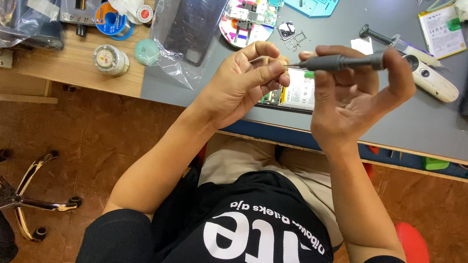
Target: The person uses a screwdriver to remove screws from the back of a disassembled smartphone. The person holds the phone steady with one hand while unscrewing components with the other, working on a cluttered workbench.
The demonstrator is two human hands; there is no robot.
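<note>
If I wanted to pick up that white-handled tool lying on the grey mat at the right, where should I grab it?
Grip the white-handled tool around the thick middle of its rounded white body, coming down from above with fingers on its two long sides. It lies flat and slanted on the grey mat, with bare mat around that part, whereas its dark, narrower end sits close to the right hand and the grey screwdriver.

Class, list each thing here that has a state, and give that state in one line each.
Left hand: fingers pinched at the screwdriver's tip.
Right hand: gripping the screwdriver.
Grey screwdriver: held level above the desk.
Phone: back off, insides showing.
Plastic bag: lying flat, holding a dark panel.
</note>
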